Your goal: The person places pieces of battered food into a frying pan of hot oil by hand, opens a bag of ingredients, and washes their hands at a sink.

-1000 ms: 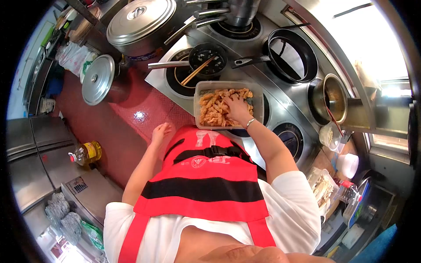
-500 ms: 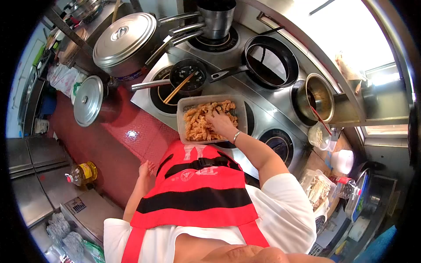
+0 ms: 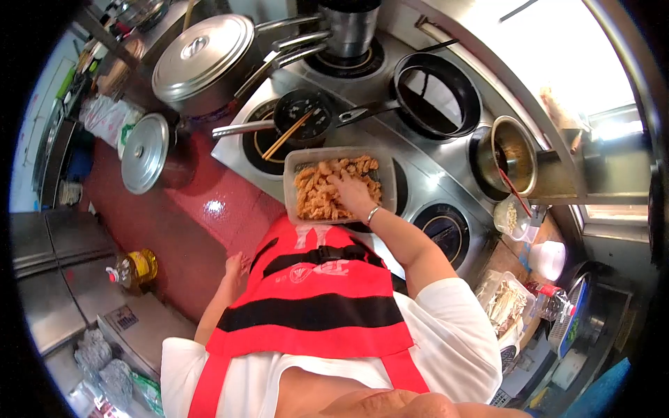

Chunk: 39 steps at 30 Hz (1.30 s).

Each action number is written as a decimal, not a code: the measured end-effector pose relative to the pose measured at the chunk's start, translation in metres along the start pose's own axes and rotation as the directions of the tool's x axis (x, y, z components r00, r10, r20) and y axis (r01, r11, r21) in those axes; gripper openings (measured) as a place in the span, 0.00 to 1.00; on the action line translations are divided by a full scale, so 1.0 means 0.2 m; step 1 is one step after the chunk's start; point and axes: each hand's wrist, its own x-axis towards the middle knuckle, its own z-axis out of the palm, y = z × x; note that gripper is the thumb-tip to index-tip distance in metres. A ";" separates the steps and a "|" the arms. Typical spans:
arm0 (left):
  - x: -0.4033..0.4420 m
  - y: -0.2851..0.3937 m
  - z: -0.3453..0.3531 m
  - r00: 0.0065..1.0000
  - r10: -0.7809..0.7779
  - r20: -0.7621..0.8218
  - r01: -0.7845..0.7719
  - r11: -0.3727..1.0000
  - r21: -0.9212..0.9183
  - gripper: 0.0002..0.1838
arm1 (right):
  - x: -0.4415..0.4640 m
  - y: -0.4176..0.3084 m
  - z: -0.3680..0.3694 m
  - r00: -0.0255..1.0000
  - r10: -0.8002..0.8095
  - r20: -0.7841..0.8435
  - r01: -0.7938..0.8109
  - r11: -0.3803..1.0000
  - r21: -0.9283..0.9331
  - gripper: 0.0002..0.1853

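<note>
My right hand (image 3: 350, 194) reaches into a clear plastic container (image 3: 391, 182) of orange-brown fried strips (image 3: 317, 198). Its fingers are down among the strips, with the tips partly hidden, so its grip is unclear. My left hand (image 3: 237, 265) hangs at the left of my red apron, fingers apart and holding nothing. Just behind the container, a small dark pan (image 3: 304, 115) with bits in liquid has wooden chopsticks (image 3: 287, 136) resting across its rim. The container sits at the near edge of the stove (image 3: 411, 164).
A frying pan (image 3: 435, 97) of dark liquid, a brass-coloured bowl (image 3: 514, 157) and stacked saucepans (image 3: 348, 31) stand on burners. Two lidded pots (image 3: 202, 56) are at the left. An oil bottle (image 3: 143, 267) is lower left. Mushrooms in a tray (image 3: 503, 306) are at the right.
The view has shifted, so the stove and container appear further left than a second ago. My right hand has moved leftward within the container and stays among the strips. My left hand remains beside the apron.
</note>
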 end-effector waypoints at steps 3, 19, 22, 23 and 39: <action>-0.10 0.04 0.04 1.000 0.030 0.003 -0.030 0.997 0.073 0.16 | 0.01 0.00 0.02 0.999 0.005 0.043 -0.007 0.999 0.037 0.30; -0.18 -0.01 0.03 0.996 -0.010 -0.092 0.013 1.000 0.026 0.13 | 0.04 0.12 -0.04 0.950 0.265 0.167 -0.312 0.756 0.576 0.30; -0.11 -0.05 -0.01 0.997 -0.016 -0.079 0.017 1.000 0.015 0.14 | 0.06 0.20 0.04 0.966 0.252 0.050 -0.238 0.805 0.543 0.29; -0.09 -0.06 -0.02 0.999 -0.008 -0.049 0.008 1.000 -0.003 0.14 | 0.05 0.23 0.04 0.966 0.256 0.048 -0.240 0.805 0.542 0.29; 0.01 -0.04 0.00 0.999 0.031 -0.015 -0.031 0.999 -0.024 0.14 | 0.00 0.85 -1.12 0.849 0.340 -0.404 -0.235 0.929 0.287 0.21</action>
